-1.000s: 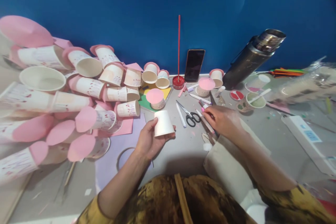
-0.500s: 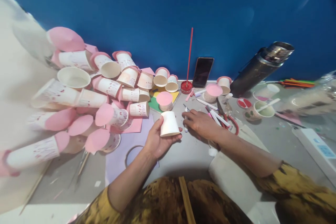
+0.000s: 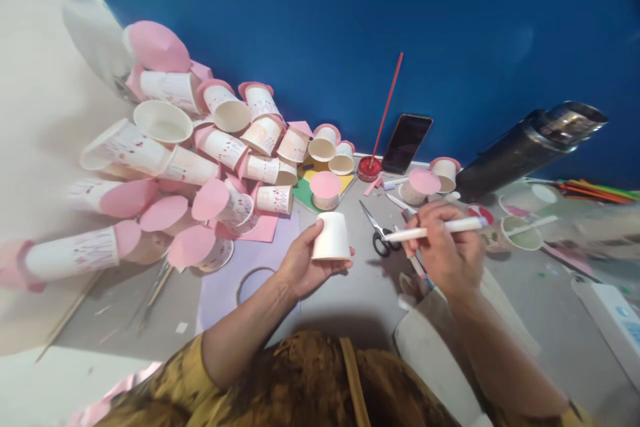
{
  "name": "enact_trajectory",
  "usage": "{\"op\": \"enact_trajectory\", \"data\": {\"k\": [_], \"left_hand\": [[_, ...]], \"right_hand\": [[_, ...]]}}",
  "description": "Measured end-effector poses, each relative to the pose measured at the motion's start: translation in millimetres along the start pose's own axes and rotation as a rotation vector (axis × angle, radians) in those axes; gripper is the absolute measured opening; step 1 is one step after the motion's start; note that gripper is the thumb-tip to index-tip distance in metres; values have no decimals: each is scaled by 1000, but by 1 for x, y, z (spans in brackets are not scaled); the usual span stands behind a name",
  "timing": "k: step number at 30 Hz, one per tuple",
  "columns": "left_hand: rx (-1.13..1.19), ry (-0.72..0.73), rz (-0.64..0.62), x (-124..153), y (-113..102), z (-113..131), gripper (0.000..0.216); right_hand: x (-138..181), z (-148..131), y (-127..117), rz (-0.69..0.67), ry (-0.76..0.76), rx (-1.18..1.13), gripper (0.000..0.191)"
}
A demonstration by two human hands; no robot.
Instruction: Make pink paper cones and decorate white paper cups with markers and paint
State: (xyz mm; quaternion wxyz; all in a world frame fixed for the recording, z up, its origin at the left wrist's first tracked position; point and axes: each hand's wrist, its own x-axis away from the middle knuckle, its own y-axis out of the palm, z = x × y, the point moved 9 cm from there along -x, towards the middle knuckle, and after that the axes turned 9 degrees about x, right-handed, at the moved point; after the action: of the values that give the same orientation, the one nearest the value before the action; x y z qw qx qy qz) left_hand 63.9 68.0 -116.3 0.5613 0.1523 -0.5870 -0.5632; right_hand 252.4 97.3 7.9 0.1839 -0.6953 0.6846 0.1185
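A plain white paper cup (image 3: 331,237), upside down, rests in my left hand (image 3: 299,265), with the thumb on its side and the fingers under its rim. My right hand (image 3: 447,252) is raised over the right side of the table, closed round a white marker pen (image 3: 440,228) held nearly level. Below and left of that hand lie scissors (image 3: 381,237) with black handles. Behind the plain cup stands a small cup with a pink paper disc (image 3: 325,185) on top.
Decorated paper cups (image 3: 220,147) with pink discs are piled at the left. Lilac paper (image 3: 215,300) lies before them. At the back stand a red stick in a round base (image 3: 369,169), a phone (image 3: 407,140) and a leaning dark flask (image 3: 525,147). A white power strip (image 3: 607,320) is at right.
My right hand has lifted from the table and moved right with a white marker pen in it, uncovering the scissors. My left hand still holds the cup. The view has shifted and tilted slightly.
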Motion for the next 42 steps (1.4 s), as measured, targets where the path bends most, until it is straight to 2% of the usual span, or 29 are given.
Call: {"op": "enact_trajectory", "data": {"k": [2,5,9,14,25,35,42], "left_hand": [[-10,-40,-22,0,1,-5,42],[-39,-43,-50,-1,3,-7,40],[-102,16,-14,-1,3,-4,39],[-98,24,51,-1,1,-5,36],[-89,96,98,-1,-5,-1,27],[-155,79,111,0,-7,-7,26],[-117,113,77,-2,-7,-5,29]], "right_hand": [[10,8,11,-37,44,-18,19],[22,14,21,-72,48,125,18],[29,6,29,-141,-21,350,16],[32,-7,44,-237,-154,434,16],[34,-18,54,-304,-278,437,9],[31,-12,48,-272,-257,496,9],[35,-16,52,-336,-304,411,9]]}}
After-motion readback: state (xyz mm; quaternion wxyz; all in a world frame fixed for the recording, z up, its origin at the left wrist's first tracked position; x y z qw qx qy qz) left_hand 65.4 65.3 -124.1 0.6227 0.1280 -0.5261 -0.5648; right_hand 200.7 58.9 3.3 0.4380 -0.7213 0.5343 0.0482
